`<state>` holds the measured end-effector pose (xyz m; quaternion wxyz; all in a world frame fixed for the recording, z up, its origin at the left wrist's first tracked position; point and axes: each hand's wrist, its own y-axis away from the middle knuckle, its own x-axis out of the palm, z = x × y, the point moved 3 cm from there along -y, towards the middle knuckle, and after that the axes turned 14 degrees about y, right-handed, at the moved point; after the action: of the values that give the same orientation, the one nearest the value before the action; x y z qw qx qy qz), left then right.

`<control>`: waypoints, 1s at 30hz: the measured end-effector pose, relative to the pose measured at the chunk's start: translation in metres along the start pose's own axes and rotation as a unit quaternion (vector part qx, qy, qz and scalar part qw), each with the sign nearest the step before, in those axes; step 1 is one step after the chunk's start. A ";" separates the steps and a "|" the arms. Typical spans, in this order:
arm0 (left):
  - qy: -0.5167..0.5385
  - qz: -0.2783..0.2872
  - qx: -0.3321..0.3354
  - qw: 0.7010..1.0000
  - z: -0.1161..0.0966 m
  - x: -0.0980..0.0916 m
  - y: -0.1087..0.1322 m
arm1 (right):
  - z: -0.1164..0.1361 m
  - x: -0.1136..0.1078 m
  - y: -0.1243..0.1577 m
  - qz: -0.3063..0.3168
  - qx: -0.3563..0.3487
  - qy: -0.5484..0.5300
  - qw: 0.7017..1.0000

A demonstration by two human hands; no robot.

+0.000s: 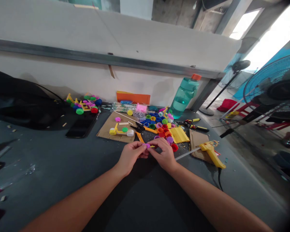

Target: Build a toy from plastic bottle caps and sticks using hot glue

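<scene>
My left hand and my right hand meet over the dark table. Together they pinch a small purple bottle cap on a thin yellow stick. The fingers of both hands are closed around it. Just beyond my hands lies a heap of coloured bottle caps. Orange-handled scissors lie right behind my left hand.
A yellow glue gun rests on cardboard to the right, its cord running toward me. A cap-and-stick toy lies on a cardboard sheet. A phone, more cap toys, a teal water bottle, pliers and a black bag stand further back.
</scene>
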<state>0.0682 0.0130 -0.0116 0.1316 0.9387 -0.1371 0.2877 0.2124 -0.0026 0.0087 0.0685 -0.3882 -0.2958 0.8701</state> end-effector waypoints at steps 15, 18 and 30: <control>-0.026 0.010 0.013 1.000 0.001 -0.001 0.001 | 0.000 -0.001 -0.001 0.009 0.021 -0.020 1.000; -0.046 0.002 0.018 0.999 0.000 0.000 0.002 | -0.001 -0.001 -0.001 -0.007 0.025 -0.010 1.000; -0.045 -0.013 0.030 0.998 0.000 -0.001 0.002 | 0.000 -0.001 -0.001 0.024 0.036 -0.027 0.999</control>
<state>0.0668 0.0117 -0.0118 0.1003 0.9561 -0.1219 0.2470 0.2128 -0.0022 0.0097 0.0532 -0.3686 -0.2563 0.8920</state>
